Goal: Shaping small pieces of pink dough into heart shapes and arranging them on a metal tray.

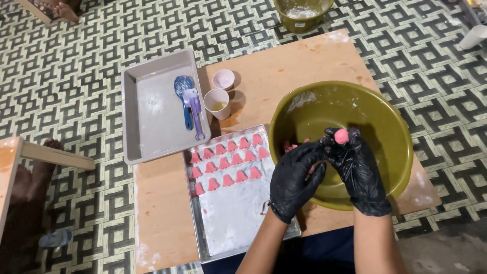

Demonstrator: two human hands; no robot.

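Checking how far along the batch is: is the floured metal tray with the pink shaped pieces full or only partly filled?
Partly filled: the floured metal tray holds pink shaped pieces in rows at its far end only; the near part shows bare flour.

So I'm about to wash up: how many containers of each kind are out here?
Trays: 2
Cups: 3
Bowl: 1
Bucket: 1
Total: 7

Clearance about the fingers: tight left, open ahead.
Bowl wall (390, 127) rings the fingers (350, 139); floured tray (238, 213) of pink pieces (227, 165) blocks left; two cups (218, 101) beyond; bare board (284, 66) ahead is passable.
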